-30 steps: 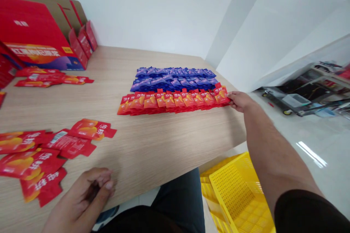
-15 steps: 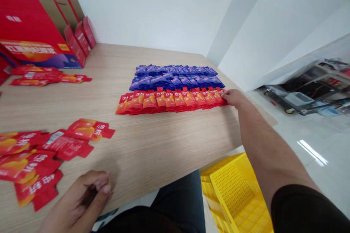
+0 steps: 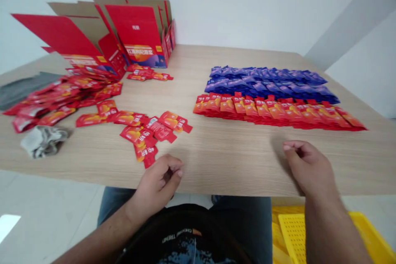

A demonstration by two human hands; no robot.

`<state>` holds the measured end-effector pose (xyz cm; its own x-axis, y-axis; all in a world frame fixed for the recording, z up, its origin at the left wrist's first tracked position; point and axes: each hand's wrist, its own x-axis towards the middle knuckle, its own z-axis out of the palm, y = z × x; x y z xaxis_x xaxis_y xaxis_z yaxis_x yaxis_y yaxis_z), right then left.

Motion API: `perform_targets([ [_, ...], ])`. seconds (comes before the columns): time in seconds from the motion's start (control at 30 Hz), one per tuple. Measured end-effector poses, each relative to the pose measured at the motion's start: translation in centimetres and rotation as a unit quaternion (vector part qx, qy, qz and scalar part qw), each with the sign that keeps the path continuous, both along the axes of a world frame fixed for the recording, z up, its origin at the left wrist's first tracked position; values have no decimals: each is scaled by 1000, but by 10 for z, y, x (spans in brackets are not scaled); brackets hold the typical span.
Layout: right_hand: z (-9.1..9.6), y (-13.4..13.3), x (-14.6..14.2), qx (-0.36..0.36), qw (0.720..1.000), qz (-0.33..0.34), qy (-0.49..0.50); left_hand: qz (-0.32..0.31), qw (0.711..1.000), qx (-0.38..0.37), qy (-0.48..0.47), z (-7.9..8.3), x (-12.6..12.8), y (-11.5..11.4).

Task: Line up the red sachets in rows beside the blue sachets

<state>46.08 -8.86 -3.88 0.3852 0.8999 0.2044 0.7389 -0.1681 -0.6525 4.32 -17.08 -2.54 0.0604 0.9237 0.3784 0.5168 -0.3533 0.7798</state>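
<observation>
In the head view we look forward and down over a table with light wood grain [image 3: 235,169], and our two hands are apart from each other at its near side. Our left hand [image 3: 156,179] is curled in a loose fist and holds nothing. It is just beside the loose red sachets [image 3: 139,136], which lie crossing each other in a small group. Our right hand [image 3: 309,167] is half open with the fingers bent down, and it also holds nothing. It is over the bare table, in front of the row of red sachets [image 3: 272,111], but not touching them. We cannot tell if its fingertips touch the wood. This row lies on the right part of the table, with each sachet overlapping the next one, and the rows of blue-purple sachets [image 3: 266,82] lie directly behind it. On the left there is a long heap of red sachets [image 3: 62,93], and a few more red sachets [image 3: 148,75] lie at the foot of a red cardboard box [image 3: 136,33], which stands open with its flaps up. A grey cloth [image 3: 21,88] and a crumpled silver-grey wrapper [image 3: 43,141] are at the left edge. Under the table on the right we see a yellow plastic crate [image 3: 297,235], and below our hands are our black T-shirt [image 3: 185,235] and jeans [image 3: 241,222].
</observation>
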Motion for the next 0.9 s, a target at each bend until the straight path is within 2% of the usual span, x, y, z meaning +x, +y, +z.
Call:
perform_targets([
  [0.13, -4, -18, -33, -20, 999, 22, -12, 81, 992, 20, 92, 6, -38, 2],
  [0.27, -4, -16, -34, -23, 999, 39, -30, 175, 967, -3, 187, 7, -87, 14],
  [0.33, -4, -14, -32, -27, 998, 42, -31, 195, 948, -2, 251, 6, -110, 22],
  [0.47, -4, -15, -32, -38, 997, 46, -39, 140, 916, 23, 375, 6, -142, 40],
  [0.67, -6, -16, -34, -26, 997, 48, -55, 38, 895, 0, 445, 11, -156, 66],
  [0.77, -7, -16, -35, -15, 997, 51, -60, 41, 888, -14, 457, 13, -160, 72],
  [0.9, -8, -17, -38, 7, 996, 58, -68, 102, 891, 2, 441, 12, -164, 72],
])
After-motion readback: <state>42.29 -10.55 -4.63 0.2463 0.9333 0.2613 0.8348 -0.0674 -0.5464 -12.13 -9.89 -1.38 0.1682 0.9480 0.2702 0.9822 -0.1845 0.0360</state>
